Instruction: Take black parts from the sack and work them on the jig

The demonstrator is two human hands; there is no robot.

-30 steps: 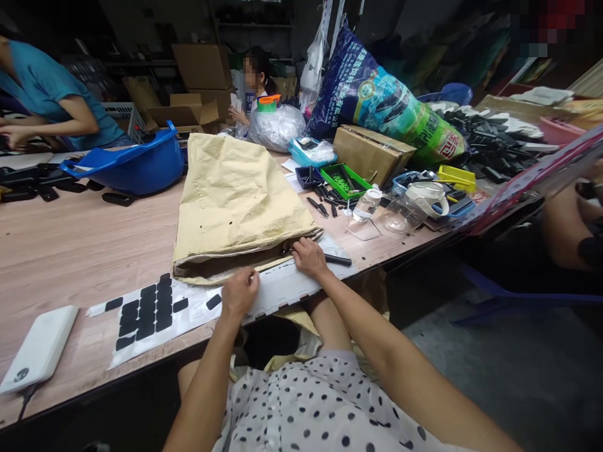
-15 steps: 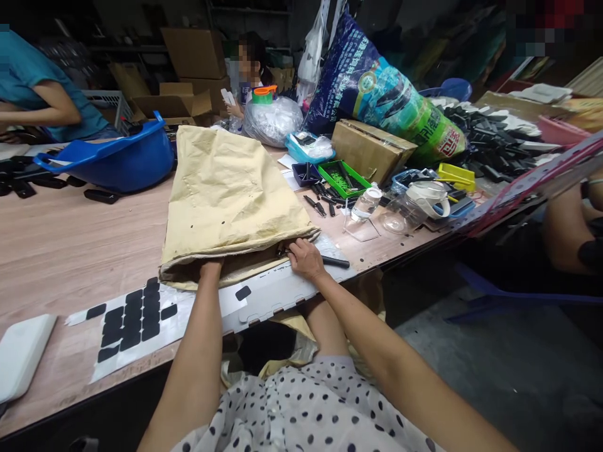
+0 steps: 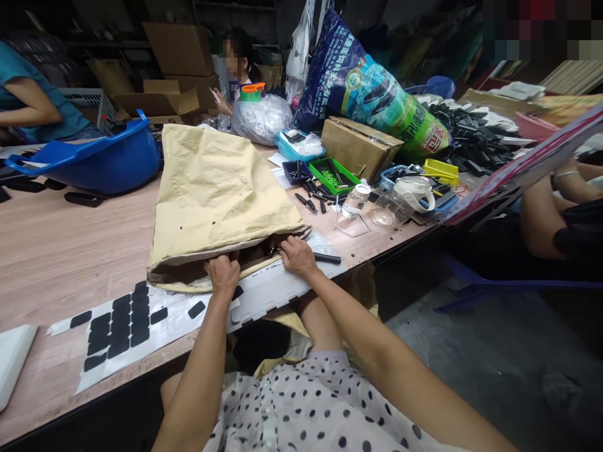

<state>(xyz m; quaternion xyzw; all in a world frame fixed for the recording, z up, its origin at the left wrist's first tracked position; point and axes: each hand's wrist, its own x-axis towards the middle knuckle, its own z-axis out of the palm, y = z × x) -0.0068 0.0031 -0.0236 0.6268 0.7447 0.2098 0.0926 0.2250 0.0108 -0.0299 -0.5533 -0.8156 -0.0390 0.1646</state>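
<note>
A cream sack (image 3: pixel 221 182) lies flat on the table with its mouth towards me and partly gaping. My left hand (image 3: pixel 223 274) is at the middle of that mouth, fingers curled at its lower edge; what they hold, if anything, is hidden. Bent fingers of my right hand (image 3: pixel 298 255) are closed at the right end of the opening. From under it a black rod-like handle (image 3: pixel 326 258) sticks out to the right, and a small metallic tip shows at its left. I cannot tell whether the fingers grip this tool or the sack. Both hands are above a grey-white board (image 3: pixel 264 300).
Black rounded pads (image 3: pixel 120 326) lie on a white sheet at left. A blue basin (image 3: pixel 108 160) stands behind. A green tray (image 3: pixel 333 176), a clear bottle (image 3: pixel 355 199), a jug (image 3: pixel 400 201) and a carton (image 3: pixel 360 147) stand at right. Other people sit around.
My left hand has drawn back from deep inside the sack to its mouth. The right hand stays at the right end of the opening. The view has shifted slightly.
</note>
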